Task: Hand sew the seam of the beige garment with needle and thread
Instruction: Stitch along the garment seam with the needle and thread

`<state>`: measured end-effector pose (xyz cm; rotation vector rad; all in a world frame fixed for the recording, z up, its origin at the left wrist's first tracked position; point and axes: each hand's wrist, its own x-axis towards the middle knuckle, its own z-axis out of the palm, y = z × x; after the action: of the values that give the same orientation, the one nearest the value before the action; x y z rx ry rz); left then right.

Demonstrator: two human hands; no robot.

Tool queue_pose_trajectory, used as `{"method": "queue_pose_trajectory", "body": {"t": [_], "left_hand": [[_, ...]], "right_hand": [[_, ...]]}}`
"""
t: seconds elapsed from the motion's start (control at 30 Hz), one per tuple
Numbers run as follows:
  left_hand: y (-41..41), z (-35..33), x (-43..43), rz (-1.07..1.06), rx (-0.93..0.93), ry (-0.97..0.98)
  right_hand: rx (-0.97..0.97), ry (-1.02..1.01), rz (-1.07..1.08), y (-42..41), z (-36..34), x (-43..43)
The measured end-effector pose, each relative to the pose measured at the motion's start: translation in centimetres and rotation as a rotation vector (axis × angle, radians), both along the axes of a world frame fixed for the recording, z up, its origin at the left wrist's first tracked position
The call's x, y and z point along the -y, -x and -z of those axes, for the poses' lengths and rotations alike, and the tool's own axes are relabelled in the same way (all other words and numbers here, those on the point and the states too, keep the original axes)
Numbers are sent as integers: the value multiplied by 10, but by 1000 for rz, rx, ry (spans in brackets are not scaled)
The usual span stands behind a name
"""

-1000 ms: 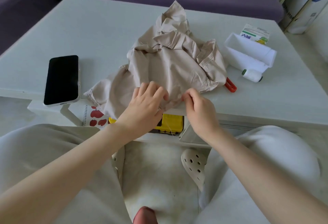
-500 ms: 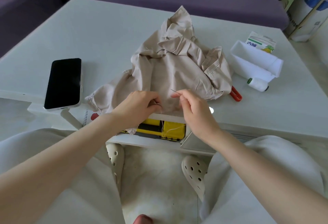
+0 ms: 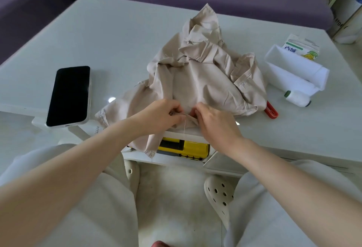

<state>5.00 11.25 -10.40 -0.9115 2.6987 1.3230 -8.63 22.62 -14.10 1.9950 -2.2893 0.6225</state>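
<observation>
Left hand (image 3: 162,113) fingers curl tight on beige garment (image 3: 195,82) fold. Right hand (image 3: 217,125) fingers pinch same fold, just beside. Seam (image 3: 186,117) runs side to side between them. Thread (image 3: 184,128) hangs down toward me. I can't see needle; I guess right hand nearer.

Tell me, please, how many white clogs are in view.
2: one clog under the right forearm; the other clog, mostly hidden, beside the left leg.
</observation>
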Motion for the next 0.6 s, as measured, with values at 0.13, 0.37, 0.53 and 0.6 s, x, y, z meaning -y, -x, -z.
{"method": "queue_pose_trajectory", "body": {"t": [0.13, 0.37, 0.53, 0.6], "left_hand": [[6, -2, -2, 41, 23, 35], [4, 0, -6, -99, -142, 128], [5, 0, -9, -160, -184, 161], [5, 1, -8, -176, -172, 181]], "right_hand": [[58, -32, 79, 3, -1, 6], [198, 115, 179, 8, -3, 14], [310, 286, 77, 2, -18, 10], [368, 292, 35, -4, -21, 6]]}}
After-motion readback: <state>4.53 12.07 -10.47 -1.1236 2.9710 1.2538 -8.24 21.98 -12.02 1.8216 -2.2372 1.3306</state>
